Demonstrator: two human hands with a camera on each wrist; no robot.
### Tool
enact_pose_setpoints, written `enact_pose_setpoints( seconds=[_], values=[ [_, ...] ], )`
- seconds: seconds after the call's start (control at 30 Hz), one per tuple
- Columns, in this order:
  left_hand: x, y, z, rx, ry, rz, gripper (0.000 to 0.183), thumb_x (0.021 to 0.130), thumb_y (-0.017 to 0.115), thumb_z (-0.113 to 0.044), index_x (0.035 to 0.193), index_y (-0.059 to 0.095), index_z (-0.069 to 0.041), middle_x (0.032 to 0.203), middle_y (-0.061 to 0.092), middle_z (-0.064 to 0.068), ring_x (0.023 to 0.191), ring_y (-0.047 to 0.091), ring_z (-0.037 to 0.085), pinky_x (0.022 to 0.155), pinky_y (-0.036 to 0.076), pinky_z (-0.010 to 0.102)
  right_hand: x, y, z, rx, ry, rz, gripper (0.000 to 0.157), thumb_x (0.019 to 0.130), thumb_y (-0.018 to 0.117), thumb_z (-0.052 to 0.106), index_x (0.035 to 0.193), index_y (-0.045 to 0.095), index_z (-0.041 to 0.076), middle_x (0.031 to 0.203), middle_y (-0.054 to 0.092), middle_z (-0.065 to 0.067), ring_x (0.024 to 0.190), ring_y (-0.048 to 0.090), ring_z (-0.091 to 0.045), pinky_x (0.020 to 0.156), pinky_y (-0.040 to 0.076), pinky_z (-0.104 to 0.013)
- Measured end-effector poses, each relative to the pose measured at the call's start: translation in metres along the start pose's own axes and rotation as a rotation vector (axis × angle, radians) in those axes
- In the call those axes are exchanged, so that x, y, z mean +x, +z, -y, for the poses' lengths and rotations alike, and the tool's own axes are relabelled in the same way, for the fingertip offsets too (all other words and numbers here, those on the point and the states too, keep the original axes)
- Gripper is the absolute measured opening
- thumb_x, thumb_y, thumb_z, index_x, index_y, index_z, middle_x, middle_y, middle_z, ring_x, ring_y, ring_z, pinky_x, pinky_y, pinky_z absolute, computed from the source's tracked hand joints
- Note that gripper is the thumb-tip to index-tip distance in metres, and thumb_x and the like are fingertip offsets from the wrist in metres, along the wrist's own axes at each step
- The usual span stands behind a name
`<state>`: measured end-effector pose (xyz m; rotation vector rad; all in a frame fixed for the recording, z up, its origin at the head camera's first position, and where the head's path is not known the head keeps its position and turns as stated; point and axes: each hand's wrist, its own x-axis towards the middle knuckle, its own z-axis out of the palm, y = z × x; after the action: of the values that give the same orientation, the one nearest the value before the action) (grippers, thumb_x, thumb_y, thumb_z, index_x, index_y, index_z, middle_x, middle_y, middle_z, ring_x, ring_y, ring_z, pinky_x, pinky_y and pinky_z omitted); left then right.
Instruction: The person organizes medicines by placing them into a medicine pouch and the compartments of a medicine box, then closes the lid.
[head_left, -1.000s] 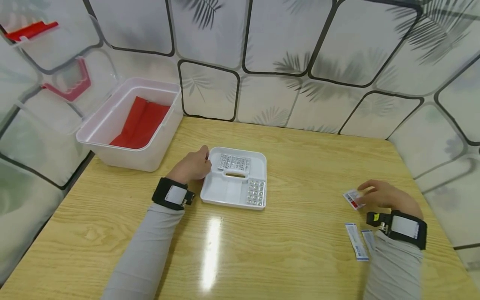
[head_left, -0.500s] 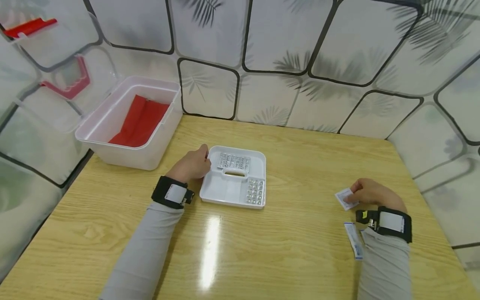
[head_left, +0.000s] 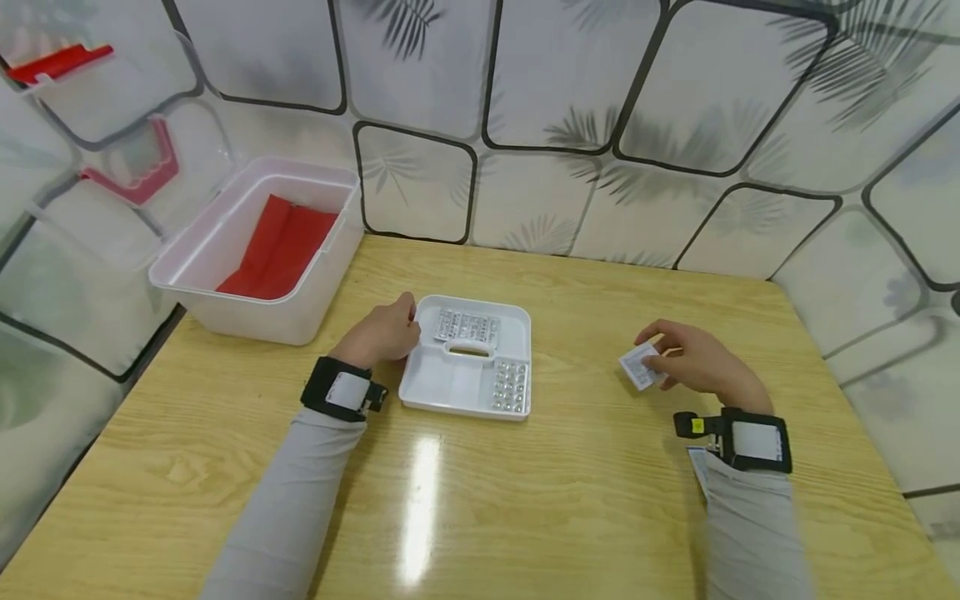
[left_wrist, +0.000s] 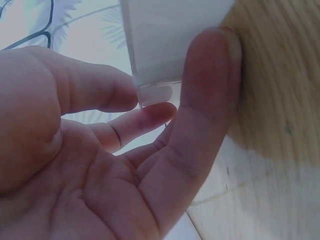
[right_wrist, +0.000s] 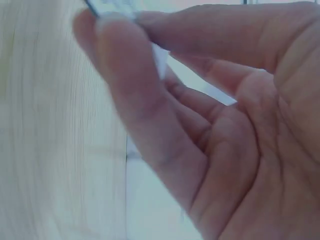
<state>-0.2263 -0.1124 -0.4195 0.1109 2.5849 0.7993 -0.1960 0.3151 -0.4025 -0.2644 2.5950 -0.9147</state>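
The right hand (head_left: 697, 362) is carrying a pinched packet (head_left: 637, 368) leftward over the table (head_left: 585, 475) — it's drawing nearer the white tray (head_left: 448, 387), though well apart — while the left hand (head_left: 381, 333) is gripping the tray's edge.

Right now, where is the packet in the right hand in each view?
Head: right of centre, the packet pinched by the right hand.
Left wrist: not in it.
Right wrist: at the top edge, left of centre, partly hidden by the hand.
Shared landmark: the table.
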Motion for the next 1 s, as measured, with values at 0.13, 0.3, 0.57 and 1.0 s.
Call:
enact_pose_setpoints(
  seconds=[0.13, 0.3, 0.57, 1.0],
  values=[
    [-0.001, 0.001, 0.001, 0.000, 0.003, -0.001, 0.023, 0.100, 0.038, -0.015, 0.118, 0.043, -0.002, 0.093, 0.057, 0.017, 0.078, 0.056, 0.026, 0.063, 0.043, 0.032, 0.011, 0.018, 0.028, -0.026, -0.084, -0.033, 0.026, 0.095, 0.061, 0.018, 0.117, 0.059, 0.005, 0.100, 0.063, -0.018, 0.077, 0.061, -0.021, 0.062, 0.057, -0.041],
    [0.002, 0.002, 0.002, 0.001, 0.018, 0.000, 0.023, 0.101, 0.038, -0.018, 0.114, 0.047, -0.001, 0.092, 0.058, 0.016, 0.077, 0.056, 0.025, 0.062, 0.042, 0.031, 0.020, 0.039, 0.061, -0.028, -0.194, -0.075, 0.019, 0.094, 0.063, 0.021, 0.109, 0.061, 0.009, 0.091, 0.064, -0.011, 0.070, 0.057, -0.019, 0.055, 0.050, -0.032],
    [0.004, 0.006, 0.001, -0.031, 0.022, 0.022, 0.022, 0.101, 0.039, -0.019, 0.109, 0.049, -0.002, 0.093, 0.058, 0.015, 0.077, 0.055, 0.024, 0.061, 0.041, 0.030, 0.026, 0.064, 0.089, 0.078, -0.290, -0.052, 0.011, 0.096, 0.058, 0.013, 0.106, 0.057, 0.009, 0.094, 0.063, -0.011, 0.065, 0.059, -0.020, 0.057, 0.055, -0.043],
    [0.004, 0.009, -0.002, -0.034, 0.023, 0.024, 0.024, 0.101, 0.037, -0.019, 0.114, 0.046, -0.001, 0.097, 0.057, 0.017, 0.080, 0.056, 0.025, 0.062, 0.042, 0.030, 0.034, 0.123, 0.123, 0.056, -0.508, 0.010, 0.029, 0.092, 0.056, 0.002, 0.117, 0.067, 0.010, 0.106, 0.064, -0.004, 0.070, 0.054, -0.015, 0.059, 0.048, -0.028]
  ],
)
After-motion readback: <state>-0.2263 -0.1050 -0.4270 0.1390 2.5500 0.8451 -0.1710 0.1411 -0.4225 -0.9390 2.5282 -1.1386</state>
